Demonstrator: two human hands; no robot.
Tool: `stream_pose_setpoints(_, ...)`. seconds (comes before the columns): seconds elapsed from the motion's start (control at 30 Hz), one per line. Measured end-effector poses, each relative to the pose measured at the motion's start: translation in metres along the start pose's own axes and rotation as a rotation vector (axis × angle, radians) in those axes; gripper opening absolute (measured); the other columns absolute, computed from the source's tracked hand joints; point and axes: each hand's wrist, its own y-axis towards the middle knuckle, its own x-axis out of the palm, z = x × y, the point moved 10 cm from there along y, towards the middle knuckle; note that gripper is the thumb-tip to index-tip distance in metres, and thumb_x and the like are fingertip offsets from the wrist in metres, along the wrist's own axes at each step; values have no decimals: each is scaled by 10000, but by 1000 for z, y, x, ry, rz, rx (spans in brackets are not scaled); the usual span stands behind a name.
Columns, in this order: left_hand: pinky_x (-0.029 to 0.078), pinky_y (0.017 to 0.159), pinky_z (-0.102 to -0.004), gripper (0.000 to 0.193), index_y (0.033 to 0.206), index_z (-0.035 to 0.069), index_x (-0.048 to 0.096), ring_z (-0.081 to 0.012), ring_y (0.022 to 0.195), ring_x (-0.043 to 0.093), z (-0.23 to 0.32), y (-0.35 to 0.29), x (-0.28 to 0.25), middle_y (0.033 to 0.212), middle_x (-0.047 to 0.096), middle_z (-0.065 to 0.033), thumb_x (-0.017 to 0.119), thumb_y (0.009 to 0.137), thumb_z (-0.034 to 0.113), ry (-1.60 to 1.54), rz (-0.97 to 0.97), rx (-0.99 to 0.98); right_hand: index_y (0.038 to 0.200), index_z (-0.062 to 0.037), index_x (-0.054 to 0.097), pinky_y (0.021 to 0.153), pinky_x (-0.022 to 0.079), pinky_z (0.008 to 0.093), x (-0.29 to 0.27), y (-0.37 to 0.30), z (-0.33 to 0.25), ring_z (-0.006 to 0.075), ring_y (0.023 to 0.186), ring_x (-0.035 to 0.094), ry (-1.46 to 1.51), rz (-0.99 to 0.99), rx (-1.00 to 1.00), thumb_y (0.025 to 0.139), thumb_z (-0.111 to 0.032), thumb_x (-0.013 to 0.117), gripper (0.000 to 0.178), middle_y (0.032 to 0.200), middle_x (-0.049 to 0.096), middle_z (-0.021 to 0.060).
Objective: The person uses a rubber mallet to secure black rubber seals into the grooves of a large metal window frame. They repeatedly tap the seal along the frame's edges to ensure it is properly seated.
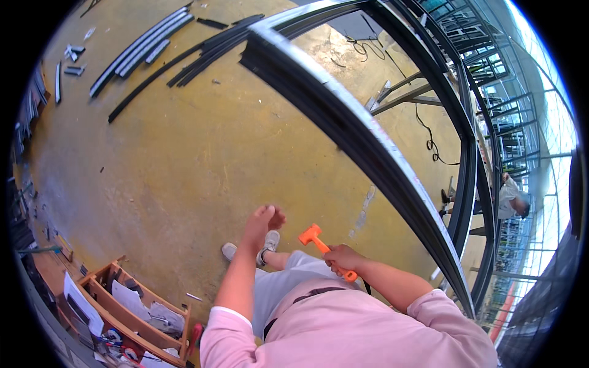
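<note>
My right hand [342, 260] is wrapped round the handle of an orange hammer [319, 243], held in front of my waist with its head up and to the left. To the left of it, my left hand [265, 222] is raised over the floor. Its fingers are loosely bent and apart, with nothing visible in them. A large frame of dark metal profiles [368, 144] with a pale upper face slants across from the upper middle to the lower right. Neither my hands nor the hammer touch it.
A wooden tool box [132, 288] with papers and tools stands at lower left. Long metal profiles [147, 46] and dark strips [208, 58] lie on the yellow floor [184, 147] at the upper left. Beyond the frame, at right, another person [508, 197] bends over. Black straps [431, 147] trail underneath.
</note>
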Motion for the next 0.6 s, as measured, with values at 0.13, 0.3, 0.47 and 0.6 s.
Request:
stream_pose_setpoints(0.13,549,724,-363,264,1042,4,669,-197,839,714,-249,-27,-178,876,727,-84,559,999,241,447,473,-145,1083,-56,564,432,440,306,8,73,-6,119,517,516,-92,130,51,968,-184,610,178,772,545,31)
stream_pose_setpoints(0.3,547,794,-328,188,1113,35,661,-190,902,693,-251,-25,-223,938,719,-85,581,999,162,87,635,-98,1372,-58,506,426,439,311,16,210,-48,128,496,510,-258,68,13,970,-169,604,428,789,533,45)
stream_pose_setpoints(0.47,529,834,-315,155,1094,-4,633,-167,927,675,-229,31,-230,982,712,-92,543,1026,103,383,751,-57,1481,-88,446,470,441,292,-1,322,-79,109,547,519,-326,-68,102,986,-208,607,534,820,523,25)
stream_pose_setpoints(0.6,523,818,-307,140,1100,8,612,-155,862,640,-262,104,-214,934,680,-67,539,1026,102,283,794,-244,1535,-91,401,501,455,284,-72,399,-100,101,583,526,-301,-224,34,989,-235,617,605,819,529,-2)
